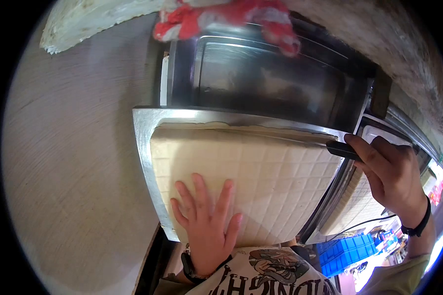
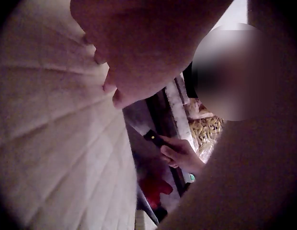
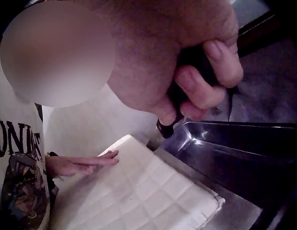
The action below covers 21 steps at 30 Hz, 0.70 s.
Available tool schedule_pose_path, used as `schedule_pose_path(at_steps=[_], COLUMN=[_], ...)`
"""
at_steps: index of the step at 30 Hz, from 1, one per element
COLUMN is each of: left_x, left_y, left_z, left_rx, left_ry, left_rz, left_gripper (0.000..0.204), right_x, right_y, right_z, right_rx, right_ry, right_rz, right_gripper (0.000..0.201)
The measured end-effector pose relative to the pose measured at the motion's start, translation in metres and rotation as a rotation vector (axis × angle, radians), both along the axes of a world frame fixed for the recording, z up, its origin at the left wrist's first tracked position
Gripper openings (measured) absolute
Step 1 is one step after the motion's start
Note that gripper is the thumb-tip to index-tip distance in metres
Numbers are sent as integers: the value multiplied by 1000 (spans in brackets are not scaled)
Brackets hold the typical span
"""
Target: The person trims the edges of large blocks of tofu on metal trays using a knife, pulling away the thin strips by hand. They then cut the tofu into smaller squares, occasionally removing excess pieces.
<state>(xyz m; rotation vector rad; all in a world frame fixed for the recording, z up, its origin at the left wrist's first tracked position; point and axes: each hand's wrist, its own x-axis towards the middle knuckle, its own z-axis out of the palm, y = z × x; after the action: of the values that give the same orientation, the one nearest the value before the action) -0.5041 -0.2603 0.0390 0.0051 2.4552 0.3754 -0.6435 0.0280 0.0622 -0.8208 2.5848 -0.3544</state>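
Observation:
A thick cream slab [image 1: 275,187] with a pressed grid pattern, tofu by its look, lies on a metal board [image 1: 150,162] in front of the person. The left hand [image 1: 209,226] rests on its near left part, fingers spread and straight. My right hand [image 1: 391,172] grips the black handle of a knife [image 1: 342,150] at the slab's far right corner. From there the thin blade [image 1: 290,140] runs leftward along the far edge, beside a narrow strip of the slab. In the right wrist view, the fingers of the right hand [image 3: 206,81] curl round the handle.
Beyond the board is a deep steel tray [image 1: 270,78], with a blurred red and white cloth-like thing [image 1: 231,19] above it. Another gridded slab [image 1: 357,196] lies to the right. Lower right stands a blue crate [image 1: 347,253]. A pale flat surface [image 1: 79,147] spans the left.

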Motion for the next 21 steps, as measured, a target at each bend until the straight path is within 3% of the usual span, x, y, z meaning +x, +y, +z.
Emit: schedule_pose_path(at_steps=[21], left_x=[-8], left_y=[23], left_z=[6], left_rx=[-2], left_ry=[116], left_rz=[94], left_gripper=[64], right_x=[11], right_y=[23], right_z=[5], right_rx=[19], right_ry=[23], right_rz=[-24], right_gripper=[37])
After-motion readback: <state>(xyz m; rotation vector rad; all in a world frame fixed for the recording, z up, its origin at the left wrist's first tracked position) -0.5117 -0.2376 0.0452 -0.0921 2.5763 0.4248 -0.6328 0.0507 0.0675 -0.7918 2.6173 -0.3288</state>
